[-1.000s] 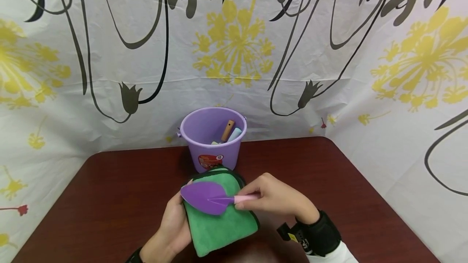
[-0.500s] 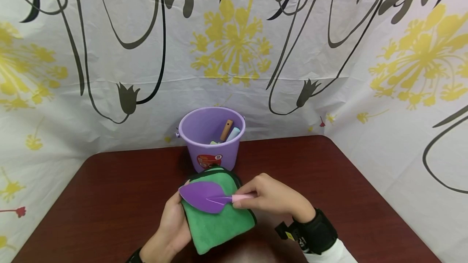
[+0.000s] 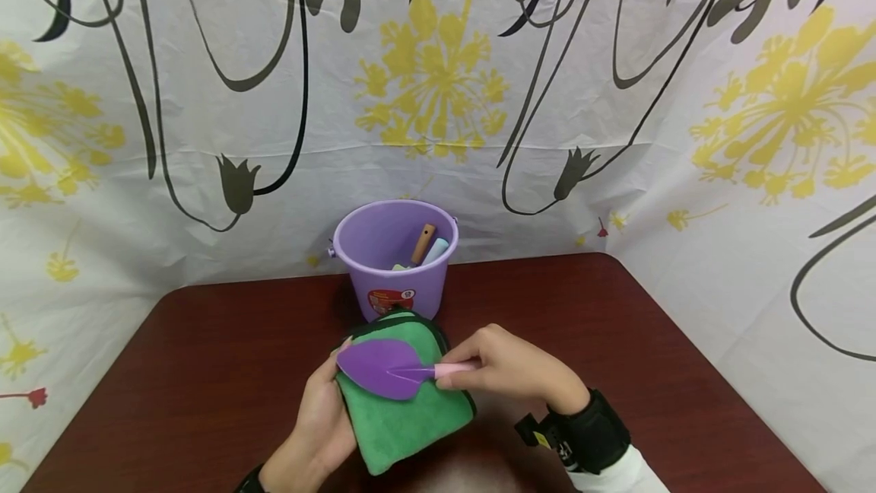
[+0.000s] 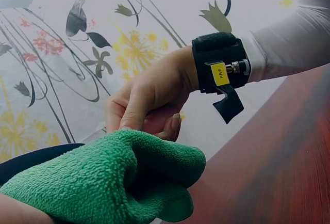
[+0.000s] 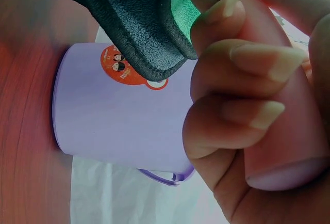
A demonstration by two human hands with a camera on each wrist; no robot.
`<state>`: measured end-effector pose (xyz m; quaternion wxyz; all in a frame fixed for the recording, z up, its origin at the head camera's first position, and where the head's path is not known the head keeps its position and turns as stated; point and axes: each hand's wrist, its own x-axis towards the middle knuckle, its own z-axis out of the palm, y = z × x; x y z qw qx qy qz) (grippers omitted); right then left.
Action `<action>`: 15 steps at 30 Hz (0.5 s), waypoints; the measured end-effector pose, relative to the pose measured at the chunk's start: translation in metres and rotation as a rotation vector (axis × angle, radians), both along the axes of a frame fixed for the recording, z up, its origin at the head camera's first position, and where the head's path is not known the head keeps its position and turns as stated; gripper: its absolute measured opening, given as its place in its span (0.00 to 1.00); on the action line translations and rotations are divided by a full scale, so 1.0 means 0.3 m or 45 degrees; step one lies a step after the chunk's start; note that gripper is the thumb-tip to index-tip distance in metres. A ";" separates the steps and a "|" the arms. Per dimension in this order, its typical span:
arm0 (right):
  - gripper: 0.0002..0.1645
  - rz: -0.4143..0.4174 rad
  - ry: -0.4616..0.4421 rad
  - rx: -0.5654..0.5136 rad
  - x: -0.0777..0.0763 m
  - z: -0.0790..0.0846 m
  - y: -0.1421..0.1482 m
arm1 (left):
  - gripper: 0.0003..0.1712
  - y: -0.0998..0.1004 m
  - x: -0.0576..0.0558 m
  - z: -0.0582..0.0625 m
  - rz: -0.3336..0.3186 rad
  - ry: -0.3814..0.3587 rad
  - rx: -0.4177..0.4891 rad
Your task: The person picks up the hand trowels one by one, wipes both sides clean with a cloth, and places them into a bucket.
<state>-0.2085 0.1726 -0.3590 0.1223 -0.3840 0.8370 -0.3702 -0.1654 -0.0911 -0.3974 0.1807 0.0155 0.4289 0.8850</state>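
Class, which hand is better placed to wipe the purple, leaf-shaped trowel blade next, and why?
Probably the left hand: it holds the fuzzy green, dark-edged cloth behind the blade, while the right hand holds the rounded pink handle.

Trowel over cloth, before bucket

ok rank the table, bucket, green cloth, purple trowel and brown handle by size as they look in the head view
Table
Bucket and green cloth, too close to rank
Purple trowel
Brown handle
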 end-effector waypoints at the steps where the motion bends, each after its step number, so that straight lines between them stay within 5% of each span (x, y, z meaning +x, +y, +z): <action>1: 0.09 -0.001 -0.003 0.005 0.000 0.001 0.001 | 0.19 0.000 0.001 0.000 0.004 -0.009 -0.001; 15: 0.09 -0.044 -0.042 0.051 -0.007 0.011 0.037 | 0.21 -0.017 -0.001 0.004 0.030 0.028 -0.024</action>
